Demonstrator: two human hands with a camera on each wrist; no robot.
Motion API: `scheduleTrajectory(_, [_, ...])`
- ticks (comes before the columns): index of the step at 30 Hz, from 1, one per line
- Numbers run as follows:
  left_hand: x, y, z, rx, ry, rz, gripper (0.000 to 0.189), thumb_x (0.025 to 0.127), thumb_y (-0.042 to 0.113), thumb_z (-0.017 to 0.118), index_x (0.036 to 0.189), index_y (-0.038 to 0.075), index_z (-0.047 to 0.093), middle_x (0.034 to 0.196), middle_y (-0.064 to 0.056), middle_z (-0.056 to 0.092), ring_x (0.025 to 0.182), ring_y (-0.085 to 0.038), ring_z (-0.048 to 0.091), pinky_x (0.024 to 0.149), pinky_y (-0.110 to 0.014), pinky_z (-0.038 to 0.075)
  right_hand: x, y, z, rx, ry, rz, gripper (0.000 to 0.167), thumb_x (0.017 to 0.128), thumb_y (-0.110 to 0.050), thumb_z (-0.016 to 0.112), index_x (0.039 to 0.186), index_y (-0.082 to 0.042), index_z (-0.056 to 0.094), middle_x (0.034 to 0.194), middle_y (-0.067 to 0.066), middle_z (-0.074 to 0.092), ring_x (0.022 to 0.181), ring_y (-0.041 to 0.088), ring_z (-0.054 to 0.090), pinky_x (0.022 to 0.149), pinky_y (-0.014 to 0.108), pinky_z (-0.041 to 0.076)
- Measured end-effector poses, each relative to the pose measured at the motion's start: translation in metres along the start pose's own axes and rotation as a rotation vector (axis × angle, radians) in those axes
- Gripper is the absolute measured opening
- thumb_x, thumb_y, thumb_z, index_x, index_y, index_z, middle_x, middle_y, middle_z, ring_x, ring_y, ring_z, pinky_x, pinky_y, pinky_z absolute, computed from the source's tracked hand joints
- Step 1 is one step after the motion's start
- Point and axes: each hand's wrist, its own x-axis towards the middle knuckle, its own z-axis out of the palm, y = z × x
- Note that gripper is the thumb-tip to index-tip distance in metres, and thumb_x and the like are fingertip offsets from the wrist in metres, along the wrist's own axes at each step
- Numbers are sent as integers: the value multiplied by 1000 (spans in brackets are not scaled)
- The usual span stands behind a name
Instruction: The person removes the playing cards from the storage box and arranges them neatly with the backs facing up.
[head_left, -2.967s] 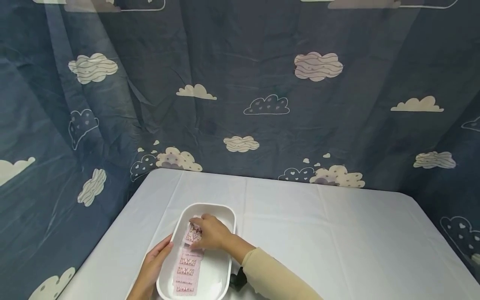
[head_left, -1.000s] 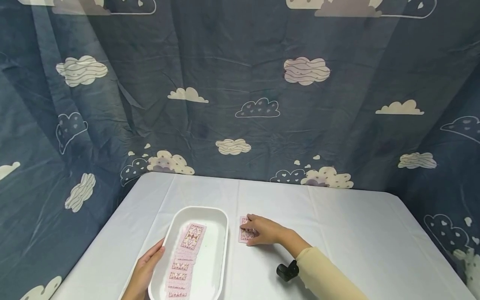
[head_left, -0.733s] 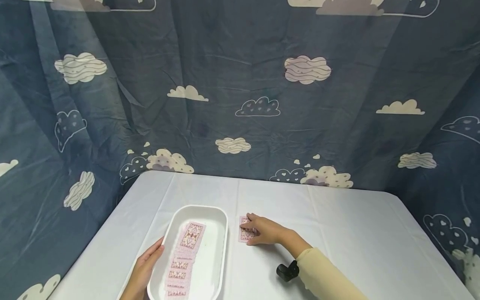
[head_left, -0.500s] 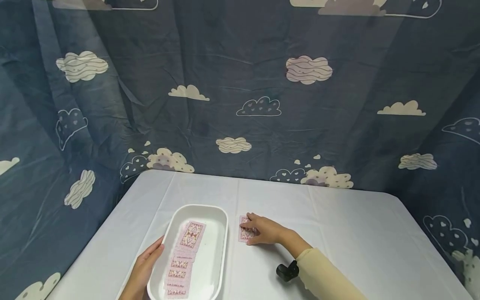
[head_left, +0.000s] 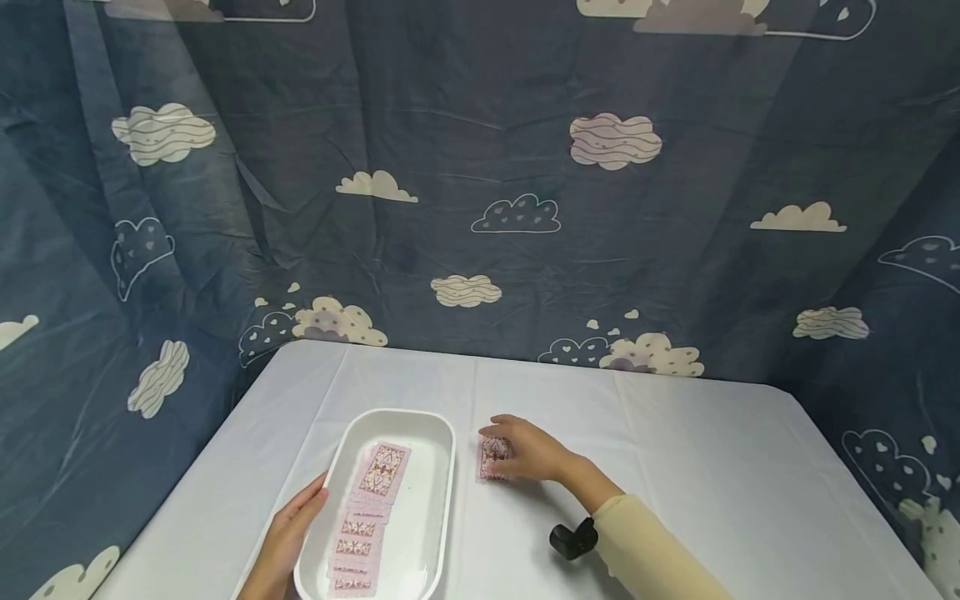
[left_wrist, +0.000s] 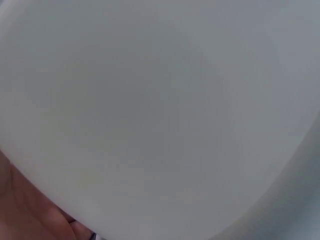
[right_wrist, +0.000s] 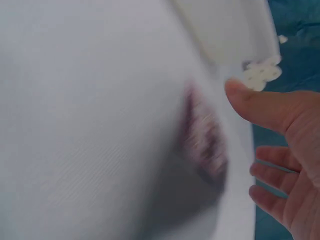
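Someone's left hand [head_left: 288, 533] is at the bottom of the head view, left of the middle, and it holds the left side of a white tray [head_left: 427, 533], with the thumb up by the rim. In the left wrist view the tray fills nearly everything, and a bit of the hand shows in the bottom left corner. Low down, just right of the middle in the head view, the right hand [head_left: 536, 448] is over a pink and red card [head_left: 493, 457] on the white cloth [head_left: 712, 467]. Its thumb and fingers are spread apart and do not grip the card. I cannot tell if a fingertip touches it, or if it is one card or a small pile. In the right wrist view it looks blurry, right of the middle, with a dark shadow under it. More cards [head_left: 367, 525] lie inside the tray, patterned side up, in a long row down its left part, some on top of others. A tan sleeve [head_left: 660, 546] comes in from the bottom, with a black thing [head_left: 573, 540] by the wrist. Dark blue curtain [head_left: 450, 125] with pale clouds fills the top.
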Motion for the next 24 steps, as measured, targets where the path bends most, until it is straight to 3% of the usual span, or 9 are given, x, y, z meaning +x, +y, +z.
scheduleTrajectory(3, [0, 0, -1, 0, 3, -4, 57, 94, 39, 50, 140, 6, 38, 141, -8, 38, 119, -11, 43, 87, -17, 41, 5, -11, -7, 23, 66, -14, 40, 82, -16, 70, 116, -1, 60, 122, 19, 53, 116, 32, 47, 98, 46, 38])
scheduleTrajectory(8, [-1, 0, -1, -3, -8, -7, 58, 94, 40, 50, 140, 8, 38, 141, -8, 39, 110, 0, 47, 87, -18, 41, 12, -31, -18, 58, 141, -18, 33, 83, -20, 69, 112, -6, 62, 116, 6, 58, 112, 23, 51, 96, 40, 41])
scheduleTrajectory(13, [-2, 2, -2, -4, -1, -10, 58, 93, 40, 51, 139, 8, 39, 141, -7, 39, 118, -10, 43, 87, -17, 41, 23, -49, -20, 66, 153, -69, 39, 82, -25, 71, 116, -8, 61, 117, 4, 58, 112, 19, 51, 95, 37, 42])
scheduleTrajectory(19, [-2, 4, -2, -11, -4, -29, 58, 93, 39, 50, 140, 6, 37, 141, -9, 39, 125, -21, 37, 87, -16, 39, 42, -68, -12, 33, 112, -148, 43, 83, -28, 70, 118, -5, 59, 115, 3, 58, 111, 17, 50, 95, 32, 41])
scheduleTrajectory(24, [2, 2, 0, 7, 18, -27, 56, 93, 38, 51, 138, 7, 40, 140, -10, 41, 125, -25, 39, 93, -25, 40, 59, -84, 1, -25, 63, -167, 40, 85, -27, 67, 118, -6, 59, 116, 5, 58, 111, 19, 51, 95, 31, 41])
